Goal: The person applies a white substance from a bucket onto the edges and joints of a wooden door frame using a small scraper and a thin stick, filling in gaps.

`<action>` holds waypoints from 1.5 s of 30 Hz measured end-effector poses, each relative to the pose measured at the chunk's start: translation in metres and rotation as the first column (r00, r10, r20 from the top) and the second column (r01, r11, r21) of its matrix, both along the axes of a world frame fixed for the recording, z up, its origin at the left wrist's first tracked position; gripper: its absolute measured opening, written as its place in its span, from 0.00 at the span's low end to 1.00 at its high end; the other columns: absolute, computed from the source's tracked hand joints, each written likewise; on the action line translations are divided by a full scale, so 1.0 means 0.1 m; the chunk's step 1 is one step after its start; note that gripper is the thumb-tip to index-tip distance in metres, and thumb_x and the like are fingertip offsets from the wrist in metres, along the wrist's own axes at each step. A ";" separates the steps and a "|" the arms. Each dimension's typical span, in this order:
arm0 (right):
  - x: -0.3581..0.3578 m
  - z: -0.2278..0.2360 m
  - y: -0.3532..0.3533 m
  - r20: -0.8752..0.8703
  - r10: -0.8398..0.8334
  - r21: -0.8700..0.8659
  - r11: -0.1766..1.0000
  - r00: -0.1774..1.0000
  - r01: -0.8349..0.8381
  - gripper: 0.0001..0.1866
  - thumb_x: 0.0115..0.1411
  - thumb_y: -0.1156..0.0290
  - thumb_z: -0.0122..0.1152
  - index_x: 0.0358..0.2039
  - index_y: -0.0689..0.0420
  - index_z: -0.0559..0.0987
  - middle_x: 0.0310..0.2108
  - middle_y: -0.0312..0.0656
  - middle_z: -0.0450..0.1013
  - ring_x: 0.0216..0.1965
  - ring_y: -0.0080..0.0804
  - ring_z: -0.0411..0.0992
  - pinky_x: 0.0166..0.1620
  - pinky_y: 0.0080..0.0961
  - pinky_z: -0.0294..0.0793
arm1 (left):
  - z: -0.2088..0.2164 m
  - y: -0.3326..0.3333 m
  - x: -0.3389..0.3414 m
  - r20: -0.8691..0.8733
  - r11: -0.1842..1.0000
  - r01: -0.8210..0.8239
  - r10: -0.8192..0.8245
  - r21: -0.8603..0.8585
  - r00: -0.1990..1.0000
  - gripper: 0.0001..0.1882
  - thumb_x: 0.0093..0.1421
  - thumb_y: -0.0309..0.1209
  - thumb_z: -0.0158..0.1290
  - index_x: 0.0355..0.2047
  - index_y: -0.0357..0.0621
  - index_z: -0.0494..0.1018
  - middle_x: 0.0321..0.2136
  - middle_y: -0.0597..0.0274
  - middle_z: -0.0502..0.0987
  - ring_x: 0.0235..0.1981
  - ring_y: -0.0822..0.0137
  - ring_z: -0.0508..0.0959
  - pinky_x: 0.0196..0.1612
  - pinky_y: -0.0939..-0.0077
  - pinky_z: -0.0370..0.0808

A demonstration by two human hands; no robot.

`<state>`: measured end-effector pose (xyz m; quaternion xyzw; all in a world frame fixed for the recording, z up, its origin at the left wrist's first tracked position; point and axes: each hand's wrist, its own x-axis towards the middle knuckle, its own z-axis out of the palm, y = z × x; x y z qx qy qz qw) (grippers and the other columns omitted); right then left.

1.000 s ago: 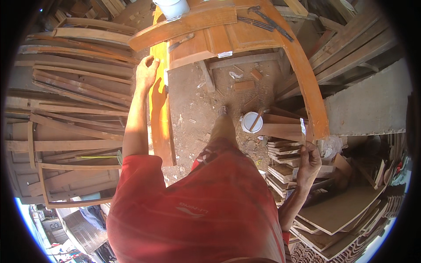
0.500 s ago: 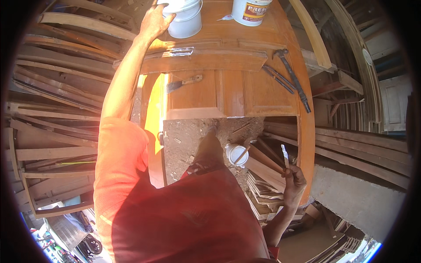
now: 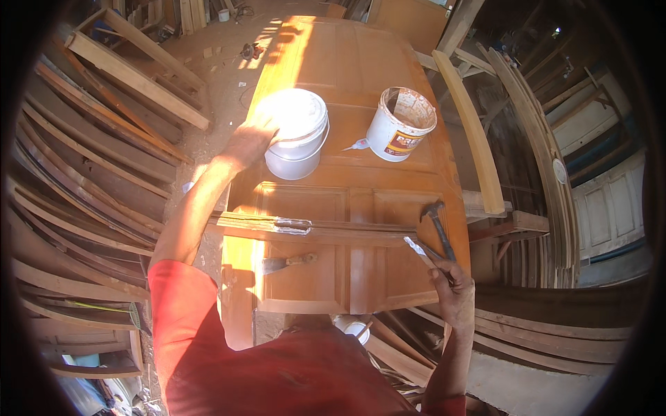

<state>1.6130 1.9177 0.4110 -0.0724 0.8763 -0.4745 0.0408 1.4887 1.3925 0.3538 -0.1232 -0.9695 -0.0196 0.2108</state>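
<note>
A white bucket (image 3: 295,165) with a wire handle stands on a brown panelled wooden door (image 3: 378,194). My left hand (image 3: 251,144) grips the bucket at its upper left rim, where sun glare hides part of the fingers. Held up in my right hand (image 3: 454,288) is a thin wooden stick (image 3: 419,248), its tip coated in white paste. That tip is above the door's right half. Across the door lies a narrow wooden board (image 3: 354,227), white paste smeared on a recess towards its left end.
An open, stained white tub (image 3: 400,132) stands right of the bucket, a small nozzled tube (image 3: 359,145) beside it. A hammer (image 3: 437,229) lies at the door's right edge, a scraper (image 3: 288,263) near its front. Stacked planks (image 3: 83,180) line the left; more timber (image 3: 548,333) lies right.
The view has tilted up, showing more of the door's far end. My right hand has brought the stick forward over the door. My left hand stays at the bucket.
</note>
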 end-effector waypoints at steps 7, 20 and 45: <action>-1.25 0.39 -1.32 -0.412 0.442 0.340 0.886 0.796 -0.316 0.09 0.67 0.78 0.59 0.46 0.62 0.80 0.39 0.47 0.80 0.37 0.39 0.79 0.42 0.33 0.77 | 0.29 0.07 -0.15 -0.153 0.918 0.020 0.045 0.396 0.987 0.18 0.61 0.29 0.58 0.50 0.38 0.73 0.42 0.48 0.73 0.48 0.49 0.75 0.49 0.57 0.75; -3.10 -1.10 -3.79 -0.368 0.812 0.767 0.540 0.453 -0.345 0.11 0.63 0.70 0.58 0.42 0.51 0.86 0.38 0.42 0.81 0.44 0.41 0.78 0.51 0.43 0.75 | 0.18 -0.05 -0.16 -0.272 0.837 -0.050 0.233 0.545 0.934 0.21 0.58 0.22 0.55 0.53 0.38 0.71 0.43 0.44 0.73 0.51 0.42 0.74 0.53 0.53 0.75; -3.10 -0.10 -3.36 0.167 0.744 0.260 0.600 0.647 -0.756 0.16 0.57 0.69 0.62 0.44 0.62 0.87 0.42 0.52 0.83 0.45 0.40 0.79 0.52 0.34 0.76 | 0.16 -0.09 -0.11 -0.256 0.652 -0.043 0.357 0.757 0.898 0.17 0.59 0.20 0.56 0.50 0.38 0.72 0.36 0.52 0.72 0.36 0.56 0.75 0.40 0.63 0.75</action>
